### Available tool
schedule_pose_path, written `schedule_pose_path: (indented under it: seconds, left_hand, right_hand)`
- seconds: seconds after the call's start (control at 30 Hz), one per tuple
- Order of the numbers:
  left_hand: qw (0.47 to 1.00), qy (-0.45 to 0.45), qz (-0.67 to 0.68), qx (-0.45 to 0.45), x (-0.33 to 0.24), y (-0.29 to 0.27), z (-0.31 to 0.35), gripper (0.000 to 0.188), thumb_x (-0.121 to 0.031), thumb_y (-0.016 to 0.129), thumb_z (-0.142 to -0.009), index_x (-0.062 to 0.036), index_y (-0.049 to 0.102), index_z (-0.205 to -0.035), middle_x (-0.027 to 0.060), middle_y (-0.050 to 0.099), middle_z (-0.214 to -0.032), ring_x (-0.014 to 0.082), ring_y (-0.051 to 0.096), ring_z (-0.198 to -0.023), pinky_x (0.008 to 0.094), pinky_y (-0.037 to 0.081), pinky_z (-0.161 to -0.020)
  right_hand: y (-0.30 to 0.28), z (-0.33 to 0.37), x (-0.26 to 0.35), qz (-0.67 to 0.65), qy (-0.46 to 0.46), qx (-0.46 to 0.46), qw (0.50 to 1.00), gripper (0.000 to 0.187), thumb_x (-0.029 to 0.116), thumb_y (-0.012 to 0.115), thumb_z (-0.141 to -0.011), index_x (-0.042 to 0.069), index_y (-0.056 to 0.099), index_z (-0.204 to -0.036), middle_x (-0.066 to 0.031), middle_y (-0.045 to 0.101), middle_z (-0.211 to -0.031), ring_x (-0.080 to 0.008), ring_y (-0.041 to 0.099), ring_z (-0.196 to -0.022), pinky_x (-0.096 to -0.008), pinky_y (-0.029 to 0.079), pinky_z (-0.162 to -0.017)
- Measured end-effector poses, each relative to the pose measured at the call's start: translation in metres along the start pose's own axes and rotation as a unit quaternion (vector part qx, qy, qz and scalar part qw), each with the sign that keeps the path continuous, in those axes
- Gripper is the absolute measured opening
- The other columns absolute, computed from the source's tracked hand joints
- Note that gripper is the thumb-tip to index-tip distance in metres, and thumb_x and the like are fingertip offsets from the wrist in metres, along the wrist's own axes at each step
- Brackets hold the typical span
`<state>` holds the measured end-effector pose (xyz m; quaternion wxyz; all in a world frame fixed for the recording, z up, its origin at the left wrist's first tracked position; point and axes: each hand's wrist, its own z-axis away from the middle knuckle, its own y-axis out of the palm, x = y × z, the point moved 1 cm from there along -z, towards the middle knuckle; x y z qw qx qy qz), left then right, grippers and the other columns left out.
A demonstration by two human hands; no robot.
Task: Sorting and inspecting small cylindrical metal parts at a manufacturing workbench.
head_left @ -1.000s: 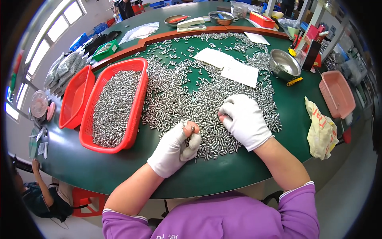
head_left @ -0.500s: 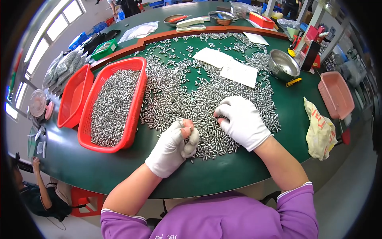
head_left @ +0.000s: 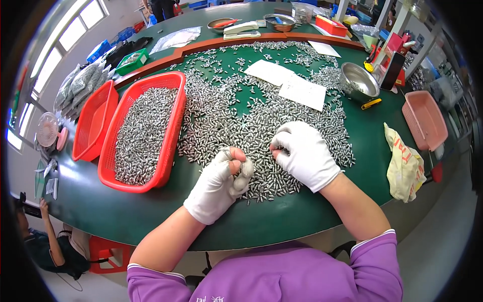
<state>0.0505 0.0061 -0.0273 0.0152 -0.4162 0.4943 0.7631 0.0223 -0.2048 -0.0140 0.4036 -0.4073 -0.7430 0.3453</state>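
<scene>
Hundreds of small silvery pins (head_left: 236, 121) lie spread over the green table (head_left: 126, 211) in front of you, thickest across the middle of the frame and thinning toward the upper centre. Your left hand (head_left: 221, 183), in a white glove with the fingertips cut away, is curled into a loose fist at the lower edge of the pile, just left of centre; the bare thumb and fingertips are pinched together over a few pins, though how many you hold cannot be made out. Your right hand (head_left: 304, 153), also gloved, rests palm down on the pile just right of centre, its fingers bent narrowly and pressed into the pins at the tips; whether it grips any cannot be told. The two hands are near each other but apart, with pins between them.

Left of the pile, a red basket (head_left: 173, 131) holds a heap of the same pins, and a second red basket (head_left: 93, 121) sits just beside it toward the left edge. Two white paper sheets (head_left: 302, 90) lie on the pins above your right hand. A steel bowl (head_left: 358, 80) stands at the upper right of the pile, with a yellow knife (head_left: 371, 103) just below it. Further right sits a pink tray (head_left: 425, 118), and below it a crumpled yellowish cloth (head_left: 402, 166) hangs at the table's edge. Another person (head_left: 48, 241) crouches at the lower left, beneath the table's rim.
</scene>
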Motion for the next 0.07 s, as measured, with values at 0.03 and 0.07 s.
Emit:
schedule_pose_path:
  seconds: [0.03, 0.07]
  left_hand:
    - [1.000, -0.002, -0.003, 0.008, 0.0001, -0.0017, 0.0004, 0.024, -0.025, 0.065, -0.087, -0.0135, 0.050, -0.102, 0.0032, 0.054, -0.088, 0.0093, 0.044, -0.063, 0.0213, 0.036, -0.056]
    - [1.000, -0.001, -0.003, 0.007, -0.0005, -0.0023, 0.0013, 0.024, -0.025, 0.065, -0.087, -0.0135, 0.050, -0.102, 0.0032, 0.054, -0.088, 0.0093, 0.044, -0.063, 0.0213, 0.036, -0.056]
  right_hand:
    - [-0.0024, -0.0016, 0.0031, -0.028, 0.003, -0.010, 1.000, 0.009, 0.014, 0.069, -0.073, 0.010, 0.065, -0.081, -0.0068, 0.061, -0.085, -0.0268, 0.059, -0.087, -0.0376, 0.049, -0.079]
    - [-0.0061, -0.0031, 0.0066, -0.056, 0.006, -0.019, 0.998, 0.009, 0.013, 0.068, -0.073, 0.010, 0.065, -0.081, -0.0073, 0.061, -0.086, -0.0268, 0.060, -0.087, -0.0375, 0.049, -0.080]
